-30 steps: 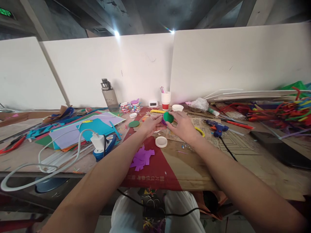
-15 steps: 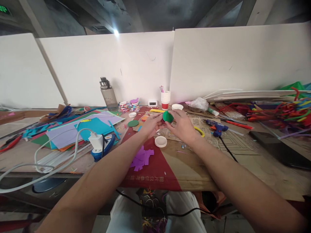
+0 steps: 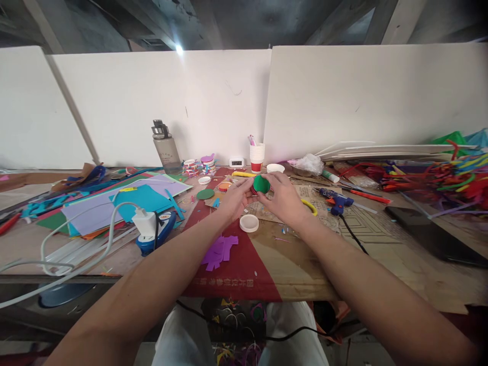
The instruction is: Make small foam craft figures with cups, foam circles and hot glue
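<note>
— Green disc (image 3: 262, 183), position?
— Between the two hands, raised off the cardboard-covered table (image 3: 305, 254), flat face turned toward the camera. A sliver of red shows at its lower left edge; can't tell what that is.
— Left hand (image 3: 235, 197)?
— Fingers curled, fingertips pinching the disc's left edge. Palm faces right.
— Right hand (image 3: 284, 199)?
— Back of the hand up, thumb and fingers closed on the disc's right edge. Both hands meet at the disc, wrists apart.
— What's nearest?
— White round lid (image 3: 249, 223) on the table just below the hands, not touched. Purple paper scraps (image 3: 219, 250) nearer the table's front edge. Dark green paper circle (image 3: 205, 193) left of the left hand. Yellow loop (image 3: 309, 205) partly hidden behind the right wrist, blue glue gun (image 3: 337, 201) further right.
— Behind?
— Stack of paper cups (image 3: 256, 155) against the white board, water bottle (image 3: 164, 149) well to the left
</note>
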Available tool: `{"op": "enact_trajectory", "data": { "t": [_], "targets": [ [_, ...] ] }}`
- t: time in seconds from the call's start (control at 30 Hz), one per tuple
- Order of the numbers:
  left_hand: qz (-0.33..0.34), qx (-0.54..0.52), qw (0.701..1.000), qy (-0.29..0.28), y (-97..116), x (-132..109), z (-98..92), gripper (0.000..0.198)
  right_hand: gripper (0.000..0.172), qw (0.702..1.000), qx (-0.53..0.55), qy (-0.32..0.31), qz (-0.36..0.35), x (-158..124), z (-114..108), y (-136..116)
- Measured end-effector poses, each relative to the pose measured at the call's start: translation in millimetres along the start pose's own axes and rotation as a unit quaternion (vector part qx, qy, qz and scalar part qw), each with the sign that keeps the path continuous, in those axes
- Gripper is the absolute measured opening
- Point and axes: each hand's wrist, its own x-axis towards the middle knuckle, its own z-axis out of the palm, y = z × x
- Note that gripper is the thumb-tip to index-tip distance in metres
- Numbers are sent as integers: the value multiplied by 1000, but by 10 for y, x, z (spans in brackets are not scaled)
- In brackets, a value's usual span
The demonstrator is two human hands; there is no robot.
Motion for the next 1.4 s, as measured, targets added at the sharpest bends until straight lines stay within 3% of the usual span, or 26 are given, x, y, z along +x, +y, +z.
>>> {"op": "enact_trajectory", "data": {
  "t": [0.2,0.37,0.57,0.7,0.87,0.97,1.07,1.2,1.3,1.4],
  "targets": [
    [22,66,997,15,-27,13,-29,33,23,997,74,7,33,0,-12,-35],
    [32,82,996,20,5,17,-15,27,25,967,189,55,162,25,-9,-34],
    [36,107,994,8,3,-5,42,30,16,946,229,0,228,33,3,23],
    [42,161,986,-1,6,-22,66,37,14,944,216,5,248,18,24,32],
    [32,198,979,32,66,-4,35,32,20,955,182,-19,232,9,54,27],
    [38,186,978,87,110,43,-47,32,26,966,126,-41,223,9,21,4],
    [40,165,977,133,136,91,-145,31,23,973,117,-139,144,-14,-52,-66],
    [34,169,973,151,142,113,-204,30,30,950,92,-295,33,-100,-105,-178],
    [8,170,972,162,138,112,-192,30,28,939,80,-333,-32,-162,-70,-203],
    [-15,170,973,158,130,115,-178,23,18,937,93,-332,-60,-163,-43,-179]
  ]
}}
